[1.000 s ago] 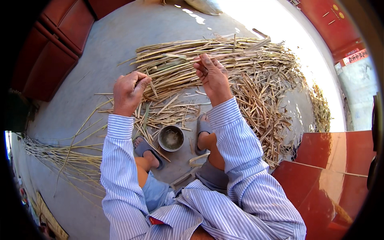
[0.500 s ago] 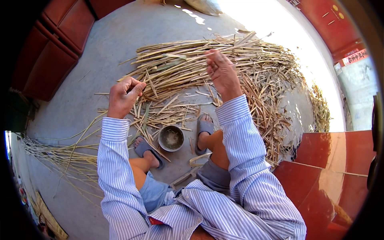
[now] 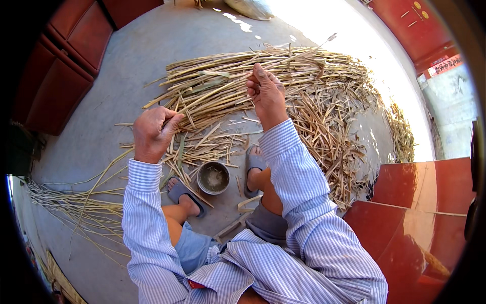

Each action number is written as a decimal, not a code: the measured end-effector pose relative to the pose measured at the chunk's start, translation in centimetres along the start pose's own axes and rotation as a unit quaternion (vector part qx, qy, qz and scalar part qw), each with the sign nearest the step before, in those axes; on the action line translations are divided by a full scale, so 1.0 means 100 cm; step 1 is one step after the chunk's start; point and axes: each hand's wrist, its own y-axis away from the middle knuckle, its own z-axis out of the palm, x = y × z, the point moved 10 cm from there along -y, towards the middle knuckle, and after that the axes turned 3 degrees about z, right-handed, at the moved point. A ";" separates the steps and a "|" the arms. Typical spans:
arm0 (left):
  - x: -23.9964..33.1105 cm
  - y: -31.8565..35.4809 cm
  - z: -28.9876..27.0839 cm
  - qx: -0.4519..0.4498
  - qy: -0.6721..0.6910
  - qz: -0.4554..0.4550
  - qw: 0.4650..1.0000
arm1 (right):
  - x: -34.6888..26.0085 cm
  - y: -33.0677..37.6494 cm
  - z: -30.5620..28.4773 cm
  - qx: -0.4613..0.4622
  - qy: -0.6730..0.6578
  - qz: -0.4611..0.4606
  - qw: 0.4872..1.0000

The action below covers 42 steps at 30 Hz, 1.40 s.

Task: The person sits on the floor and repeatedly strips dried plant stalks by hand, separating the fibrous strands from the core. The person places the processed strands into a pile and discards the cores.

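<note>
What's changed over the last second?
The bare left hand moved left and toward the body; the bare right hand swung right, then back. A pale dry leaf beyond it shifted. Whether anything was gripped or released isn't clear. The round grey bowl and grey slippers stayed put.

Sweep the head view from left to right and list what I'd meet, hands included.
Fanned stalks → left hand → bowl → right hand → red panels.
</note>
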 end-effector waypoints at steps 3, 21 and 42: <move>0.001 0.002 -0.007 0.005 -0.027 0.027 0.999 | -0.018 -0.010 -0.023 0.042 -0.013 -0.019 0.999; -0.066 0.036 -0.016 -0.095 0.100 -0.188 0.972 | -0.037 -0.018 -0.022 -0.123 -0.045 0.027 0.991; -0.001 -0.004 0.014 -0.092 0.018 -0.023 0.995 | -0.005 0.001 0.001 -0.092 -0.006 0.027 0.995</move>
